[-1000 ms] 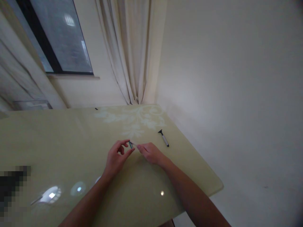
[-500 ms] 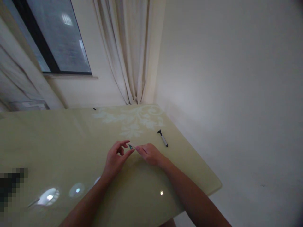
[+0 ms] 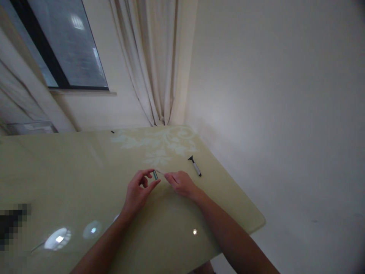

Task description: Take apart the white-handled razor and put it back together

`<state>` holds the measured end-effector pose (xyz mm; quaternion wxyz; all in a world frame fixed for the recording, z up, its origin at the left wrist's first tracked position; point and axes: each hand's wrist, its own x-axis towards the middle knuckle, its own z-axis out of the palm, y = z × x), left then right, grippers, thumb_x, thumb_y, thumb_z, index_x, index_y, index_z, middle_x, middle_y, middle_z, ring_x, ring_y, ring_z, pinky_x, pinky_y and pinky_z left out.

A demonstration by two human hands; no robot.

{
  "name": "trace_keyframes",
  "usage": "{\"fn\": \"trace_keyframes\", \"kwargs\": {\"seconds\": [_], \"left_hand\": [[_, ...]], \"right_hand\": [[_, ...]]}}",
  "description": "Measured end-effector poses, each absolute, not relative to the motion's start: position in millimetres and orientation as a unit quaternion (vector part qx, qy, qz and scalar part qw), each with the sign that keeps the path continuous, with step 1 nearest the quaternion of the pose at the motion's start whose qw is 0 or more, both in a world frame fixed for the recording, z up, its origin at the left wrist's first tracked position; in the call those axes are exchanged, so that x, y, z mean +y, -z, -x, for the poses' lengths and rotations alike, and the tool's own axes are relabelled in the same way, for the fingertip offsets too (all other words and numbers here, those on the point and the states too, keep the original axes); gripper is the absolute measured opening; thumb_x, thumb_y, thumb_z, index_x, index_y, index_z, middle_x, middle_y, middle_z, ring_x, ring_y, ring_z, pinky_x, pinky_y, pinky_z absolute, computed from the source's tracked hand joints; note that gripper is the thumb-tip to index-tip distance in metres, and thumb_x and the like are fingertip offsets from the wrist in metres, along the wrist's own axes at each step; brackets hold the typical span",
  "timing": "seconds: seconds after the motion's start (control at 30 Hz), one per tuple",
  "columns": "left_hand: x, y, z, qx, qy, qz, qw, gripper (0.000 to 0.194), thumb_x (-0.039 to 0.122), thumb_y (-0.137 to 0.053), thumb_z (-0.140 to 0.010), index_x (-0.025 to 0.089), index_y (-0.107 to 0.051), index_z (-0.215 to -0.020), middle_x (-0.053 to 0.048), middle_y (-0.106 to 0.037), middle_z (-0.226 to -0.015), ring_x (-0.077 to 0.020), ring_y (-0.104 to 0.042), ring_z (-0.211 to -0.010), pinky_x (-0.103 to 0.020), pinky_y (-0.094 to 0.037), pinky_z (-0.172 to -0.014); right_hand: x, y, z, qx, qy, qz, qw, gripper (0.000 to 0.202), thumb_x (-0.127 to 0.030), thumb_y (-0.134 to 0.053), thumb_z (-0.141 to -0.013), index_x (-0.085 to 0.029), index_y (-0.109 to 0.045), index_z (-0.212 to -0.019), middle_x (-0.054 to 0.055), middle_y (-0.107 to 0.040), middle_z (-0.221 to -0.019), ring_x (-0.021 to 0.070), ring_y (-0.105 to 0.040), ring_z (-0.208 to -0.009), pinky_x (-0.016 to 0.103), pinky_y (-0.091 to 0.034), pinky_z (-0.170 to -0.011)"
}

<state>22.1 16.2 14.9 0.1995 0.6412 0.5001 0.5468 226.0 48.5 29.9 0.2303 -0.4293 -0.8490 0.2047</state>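
My left hand [image 3: 143,186] pinches a small razor cartridge [image 3: 155,175], dark with a teal strip, between thumb and fingertips. It is held tilted above the table. My right hand [image 3: 180,182] is closed on a thin pale stick [image 3: 160,172], whose far end reaches to the top of the cartridge; whether they touch I cannot tell. The exact kind of stick is too small to make out. To the right, beyond my right hand, a razor handle [image 3: 195,167] with a grey grip and a black T-shaped head lies on the table.
A glossy pale green table [image 3: 85,171] with a leaf pattern spreads under my hands. A small dark piece [image 3: 112,132] lies near its far edge. Curtains [image 3: 159,68] hang behind, and a wall [image 3: 270,114] runs along the right.
The cartridge has turned so its teal strip shows more clearly. My right hand has drawn slightly away from my left, leaving more of the stick visible. The view has shifted a little.
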Motion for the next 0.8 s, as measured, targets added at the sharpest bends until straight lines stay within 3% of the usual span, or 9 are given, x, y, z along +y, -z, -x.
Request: {"fn": "trace_keyframes", "kwargs": {"seconds": [0.8], "left_hand": [[16.9,-15.7,-22.3,0.507,-0.549,-0.629,0.217,0.04,0.043,-0.078,-0.079,0.022,-0.07,-0.112,0.002,-0.06,-0.086,-0.0094,-0.049,-0.058,-0.024,-0.045,-0.056]], "right_hand": [[47.9,-32.2,-225.6,-0.844,-0.223,0.436,0.219,0.055,-0.049,-0.031,-0.109,-0.018,-0.063,-0.076,0.0,-0.056,-0.065,0.0118,-0.045,-0.061,0.029,-0.021,-0.061]]}}
